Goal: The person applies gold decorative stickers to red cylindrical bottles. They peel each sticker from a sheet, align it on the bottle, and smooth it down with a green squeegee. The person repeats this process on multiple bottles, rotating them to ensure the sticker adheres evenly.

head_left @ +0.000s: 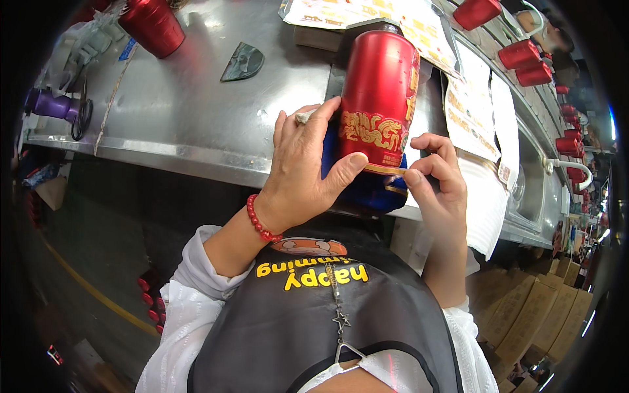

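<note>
A shiny red bottle (pixel 379 75) lies in front of me at the bench edge, its grey neck pointing away. Gold dragon decoration (pixel 372 131) wraps its lower part. My left hand (pixel 303 154) rests along the bottle's left side, fingers stretched and thumb pressing by its base. There, a narrow gold strip (pixel 382 169) runs around the bottle. The thumb and forefinger of my right hand (pixel 442 180) pinch the strip's right end. Underneath the bottle is a glossy blue surface (pixel 367 195), largely covered.
Printed decal sheets (pixel 468 114) lie right of the bottle. On the metal bench (pixel 190 108) are a dark curved scraper-like piece (pixel 243 62), another red bottle (pixel 152 27) and a purple tool (pixel 52 105) with a cord. More red bottles (pixel 519 55) stand at far right, near a sink (pixel 529 196). Cartons (pixel 540 311) are stacked below.
</note>
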Available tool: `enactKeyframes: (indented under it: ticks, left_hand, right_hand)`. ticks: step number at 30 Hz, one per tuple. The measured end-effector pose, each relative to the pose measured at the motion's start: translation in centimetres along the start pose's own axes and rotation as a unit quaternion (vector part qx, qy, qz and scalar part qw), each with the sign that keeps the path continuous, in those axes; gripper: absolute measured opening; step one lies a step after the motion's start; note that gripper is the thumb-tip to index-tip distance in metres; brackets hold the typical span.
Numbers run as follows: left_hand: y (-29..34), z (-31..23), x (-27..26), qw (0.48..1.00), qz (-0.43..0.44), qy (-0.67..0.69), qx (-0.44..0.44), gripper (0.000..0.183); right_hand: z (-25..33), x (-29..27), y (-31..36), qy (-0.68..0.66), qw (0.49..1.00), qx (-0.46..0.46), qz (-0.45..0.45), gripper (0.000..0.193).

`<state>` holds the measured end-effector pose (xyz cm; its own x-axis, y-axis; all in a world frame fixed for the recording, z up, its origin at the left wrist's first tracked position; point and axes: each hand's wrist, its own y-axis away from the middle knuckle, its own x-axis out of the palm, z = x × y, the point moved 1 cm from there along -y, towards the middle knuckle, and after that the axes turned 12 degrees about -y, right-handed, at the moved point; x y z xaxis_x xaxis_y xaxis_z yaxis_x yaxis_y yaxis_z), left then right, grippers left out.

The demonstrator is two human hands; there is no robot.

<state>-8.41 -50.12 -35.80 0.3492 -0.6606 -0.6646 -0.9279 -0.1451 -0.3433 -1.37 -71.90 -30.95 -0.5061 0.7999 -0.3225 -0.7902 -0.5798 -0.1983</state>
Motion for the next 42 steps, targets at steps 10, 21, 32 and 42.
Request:
enactKeyframes:
  ticks: [10,21,32,42]
  left_hand:
    - [0.0,-0.4,0.0,1.0,-0.003,0.008,0.001,0.076]
    - [-0.1,-0.3,0.0,1.0,0.003,0.018,0.004,0.075]
    - [2.4,-0.8,-1.1,0.973,-0.131,-0.087,0.171,0.049]
    - [4.7,0.2,0.1,0.976,-0.126,-0.098,0.146,0.039]
  right_hand:
    - [-0.2,0.0,0.3,-0.013,0.999,0.053,0.004,0.009]
    - [-0.6,0.2,0.1,-0.104,0.992,0.065,0.004,0.018]
    - [-1.8,0.7,-0.1,-0.084,0.995,0.058,0.009,0.026]
    - [-2.3,0.4,-0.2,-0.121,0.989,0.075,0.03,0.027]
